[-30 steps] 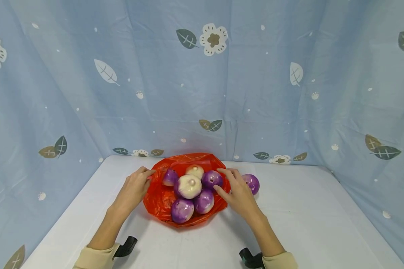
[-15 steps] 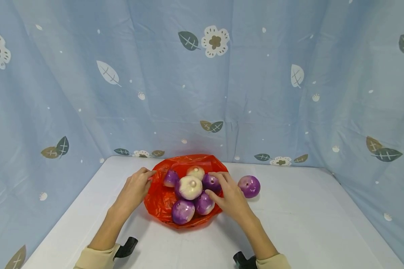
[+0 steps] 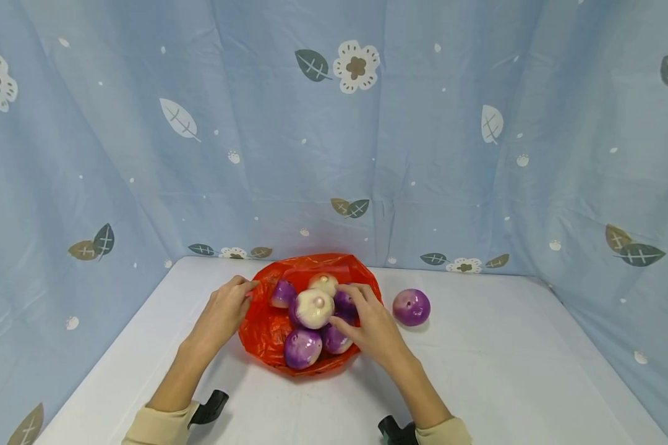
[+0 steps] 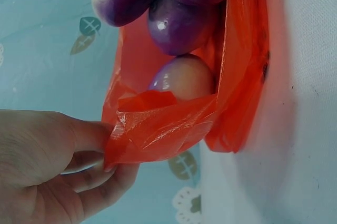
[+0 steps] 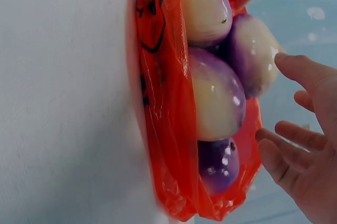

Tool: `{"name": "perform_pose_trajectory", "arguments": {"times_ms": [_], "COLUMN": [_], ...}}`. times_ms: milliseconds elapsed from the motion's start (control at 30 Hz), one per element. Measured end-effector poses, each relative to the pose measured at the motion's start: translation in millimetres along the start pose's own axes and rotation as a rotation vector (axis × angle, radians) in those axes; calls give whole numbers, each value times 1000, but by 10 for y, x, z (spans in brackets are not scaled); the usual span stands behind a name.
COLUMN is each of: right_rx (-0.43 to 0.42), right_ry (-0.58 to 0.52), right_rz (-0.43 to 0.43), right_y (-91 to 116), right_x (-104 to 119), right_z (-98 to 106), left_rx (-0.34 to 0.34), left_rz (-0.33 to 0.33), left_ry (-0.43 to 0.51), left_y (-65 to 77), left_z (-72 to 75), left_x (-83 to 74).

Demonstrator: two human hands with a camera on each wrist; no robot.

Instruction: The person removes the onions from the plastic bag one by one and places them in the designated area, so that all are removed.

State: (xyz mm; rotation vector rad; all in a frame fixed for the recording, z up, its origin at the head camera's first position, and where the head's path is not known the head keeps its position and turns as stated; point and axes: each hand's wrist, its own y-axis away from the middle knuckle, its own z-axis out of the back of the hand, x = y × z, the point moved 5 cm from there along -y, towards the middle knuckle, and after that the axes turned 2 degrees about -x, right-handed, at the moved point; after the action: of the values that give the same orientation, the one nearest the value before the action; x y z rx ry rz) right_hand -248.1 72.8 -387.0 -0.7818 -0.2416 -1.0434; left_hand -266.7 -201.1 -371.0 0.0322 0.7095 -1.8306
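A red plastic bag (image 3: 263, 330) lies with its mouth wide, holding several glossy purple-and-white round vegetables that look like turnips. At its left rim my left hand (image 3: 221, 312) pinches the plastic between thumb and fingers, clearly visible in the left wrist view. On top of the pile sits a pale turnip (image 3: 314, 308) with a small nub. Over the bag's right side hovers my right hand (image 3: 375, 324), its fingers spread and loosely bent. In the right wrist view one fingertip meets or nearly meets the uppermost turnip (image 5: 256, 55). The right hand partly covers two purple turnips in the head view.
One purple turnip (image 3: 411, 307) lies outside the bag, to its right on the white table (image 3: 506, 364). A blue patterned curtain (image 3: 423, 123) hangs behind and along both sides. Black wrist mounts (image 3: 208, 408) sit under both forearms.
My right hand has moved left and slightly inward, from the bag's right rim to beside the pale turnip. This uncovers the loose turnip. The left hand keeps its hold on the rim.
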Motion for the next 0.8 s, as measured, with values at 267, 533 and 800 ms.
{"name": "perform_pose_trajectory", "arguments": {"times_ms": [267,533,800], "right_rx": [-4,32,53], "right_ry": [21,39,48], "right_rz": [39,22,14], "right_y": [-18,-40,-53], "right_x": [62,119,139], "right_z": [-50,-147,-225], "left_rx": [3,-4,-2], "left_rz": [5,-6,2], "left_ry": [-1,-8,-2], "left_y": [-1,2,1], "left_z": [-2,-8,-1], "left_x": [10,13,18]}}
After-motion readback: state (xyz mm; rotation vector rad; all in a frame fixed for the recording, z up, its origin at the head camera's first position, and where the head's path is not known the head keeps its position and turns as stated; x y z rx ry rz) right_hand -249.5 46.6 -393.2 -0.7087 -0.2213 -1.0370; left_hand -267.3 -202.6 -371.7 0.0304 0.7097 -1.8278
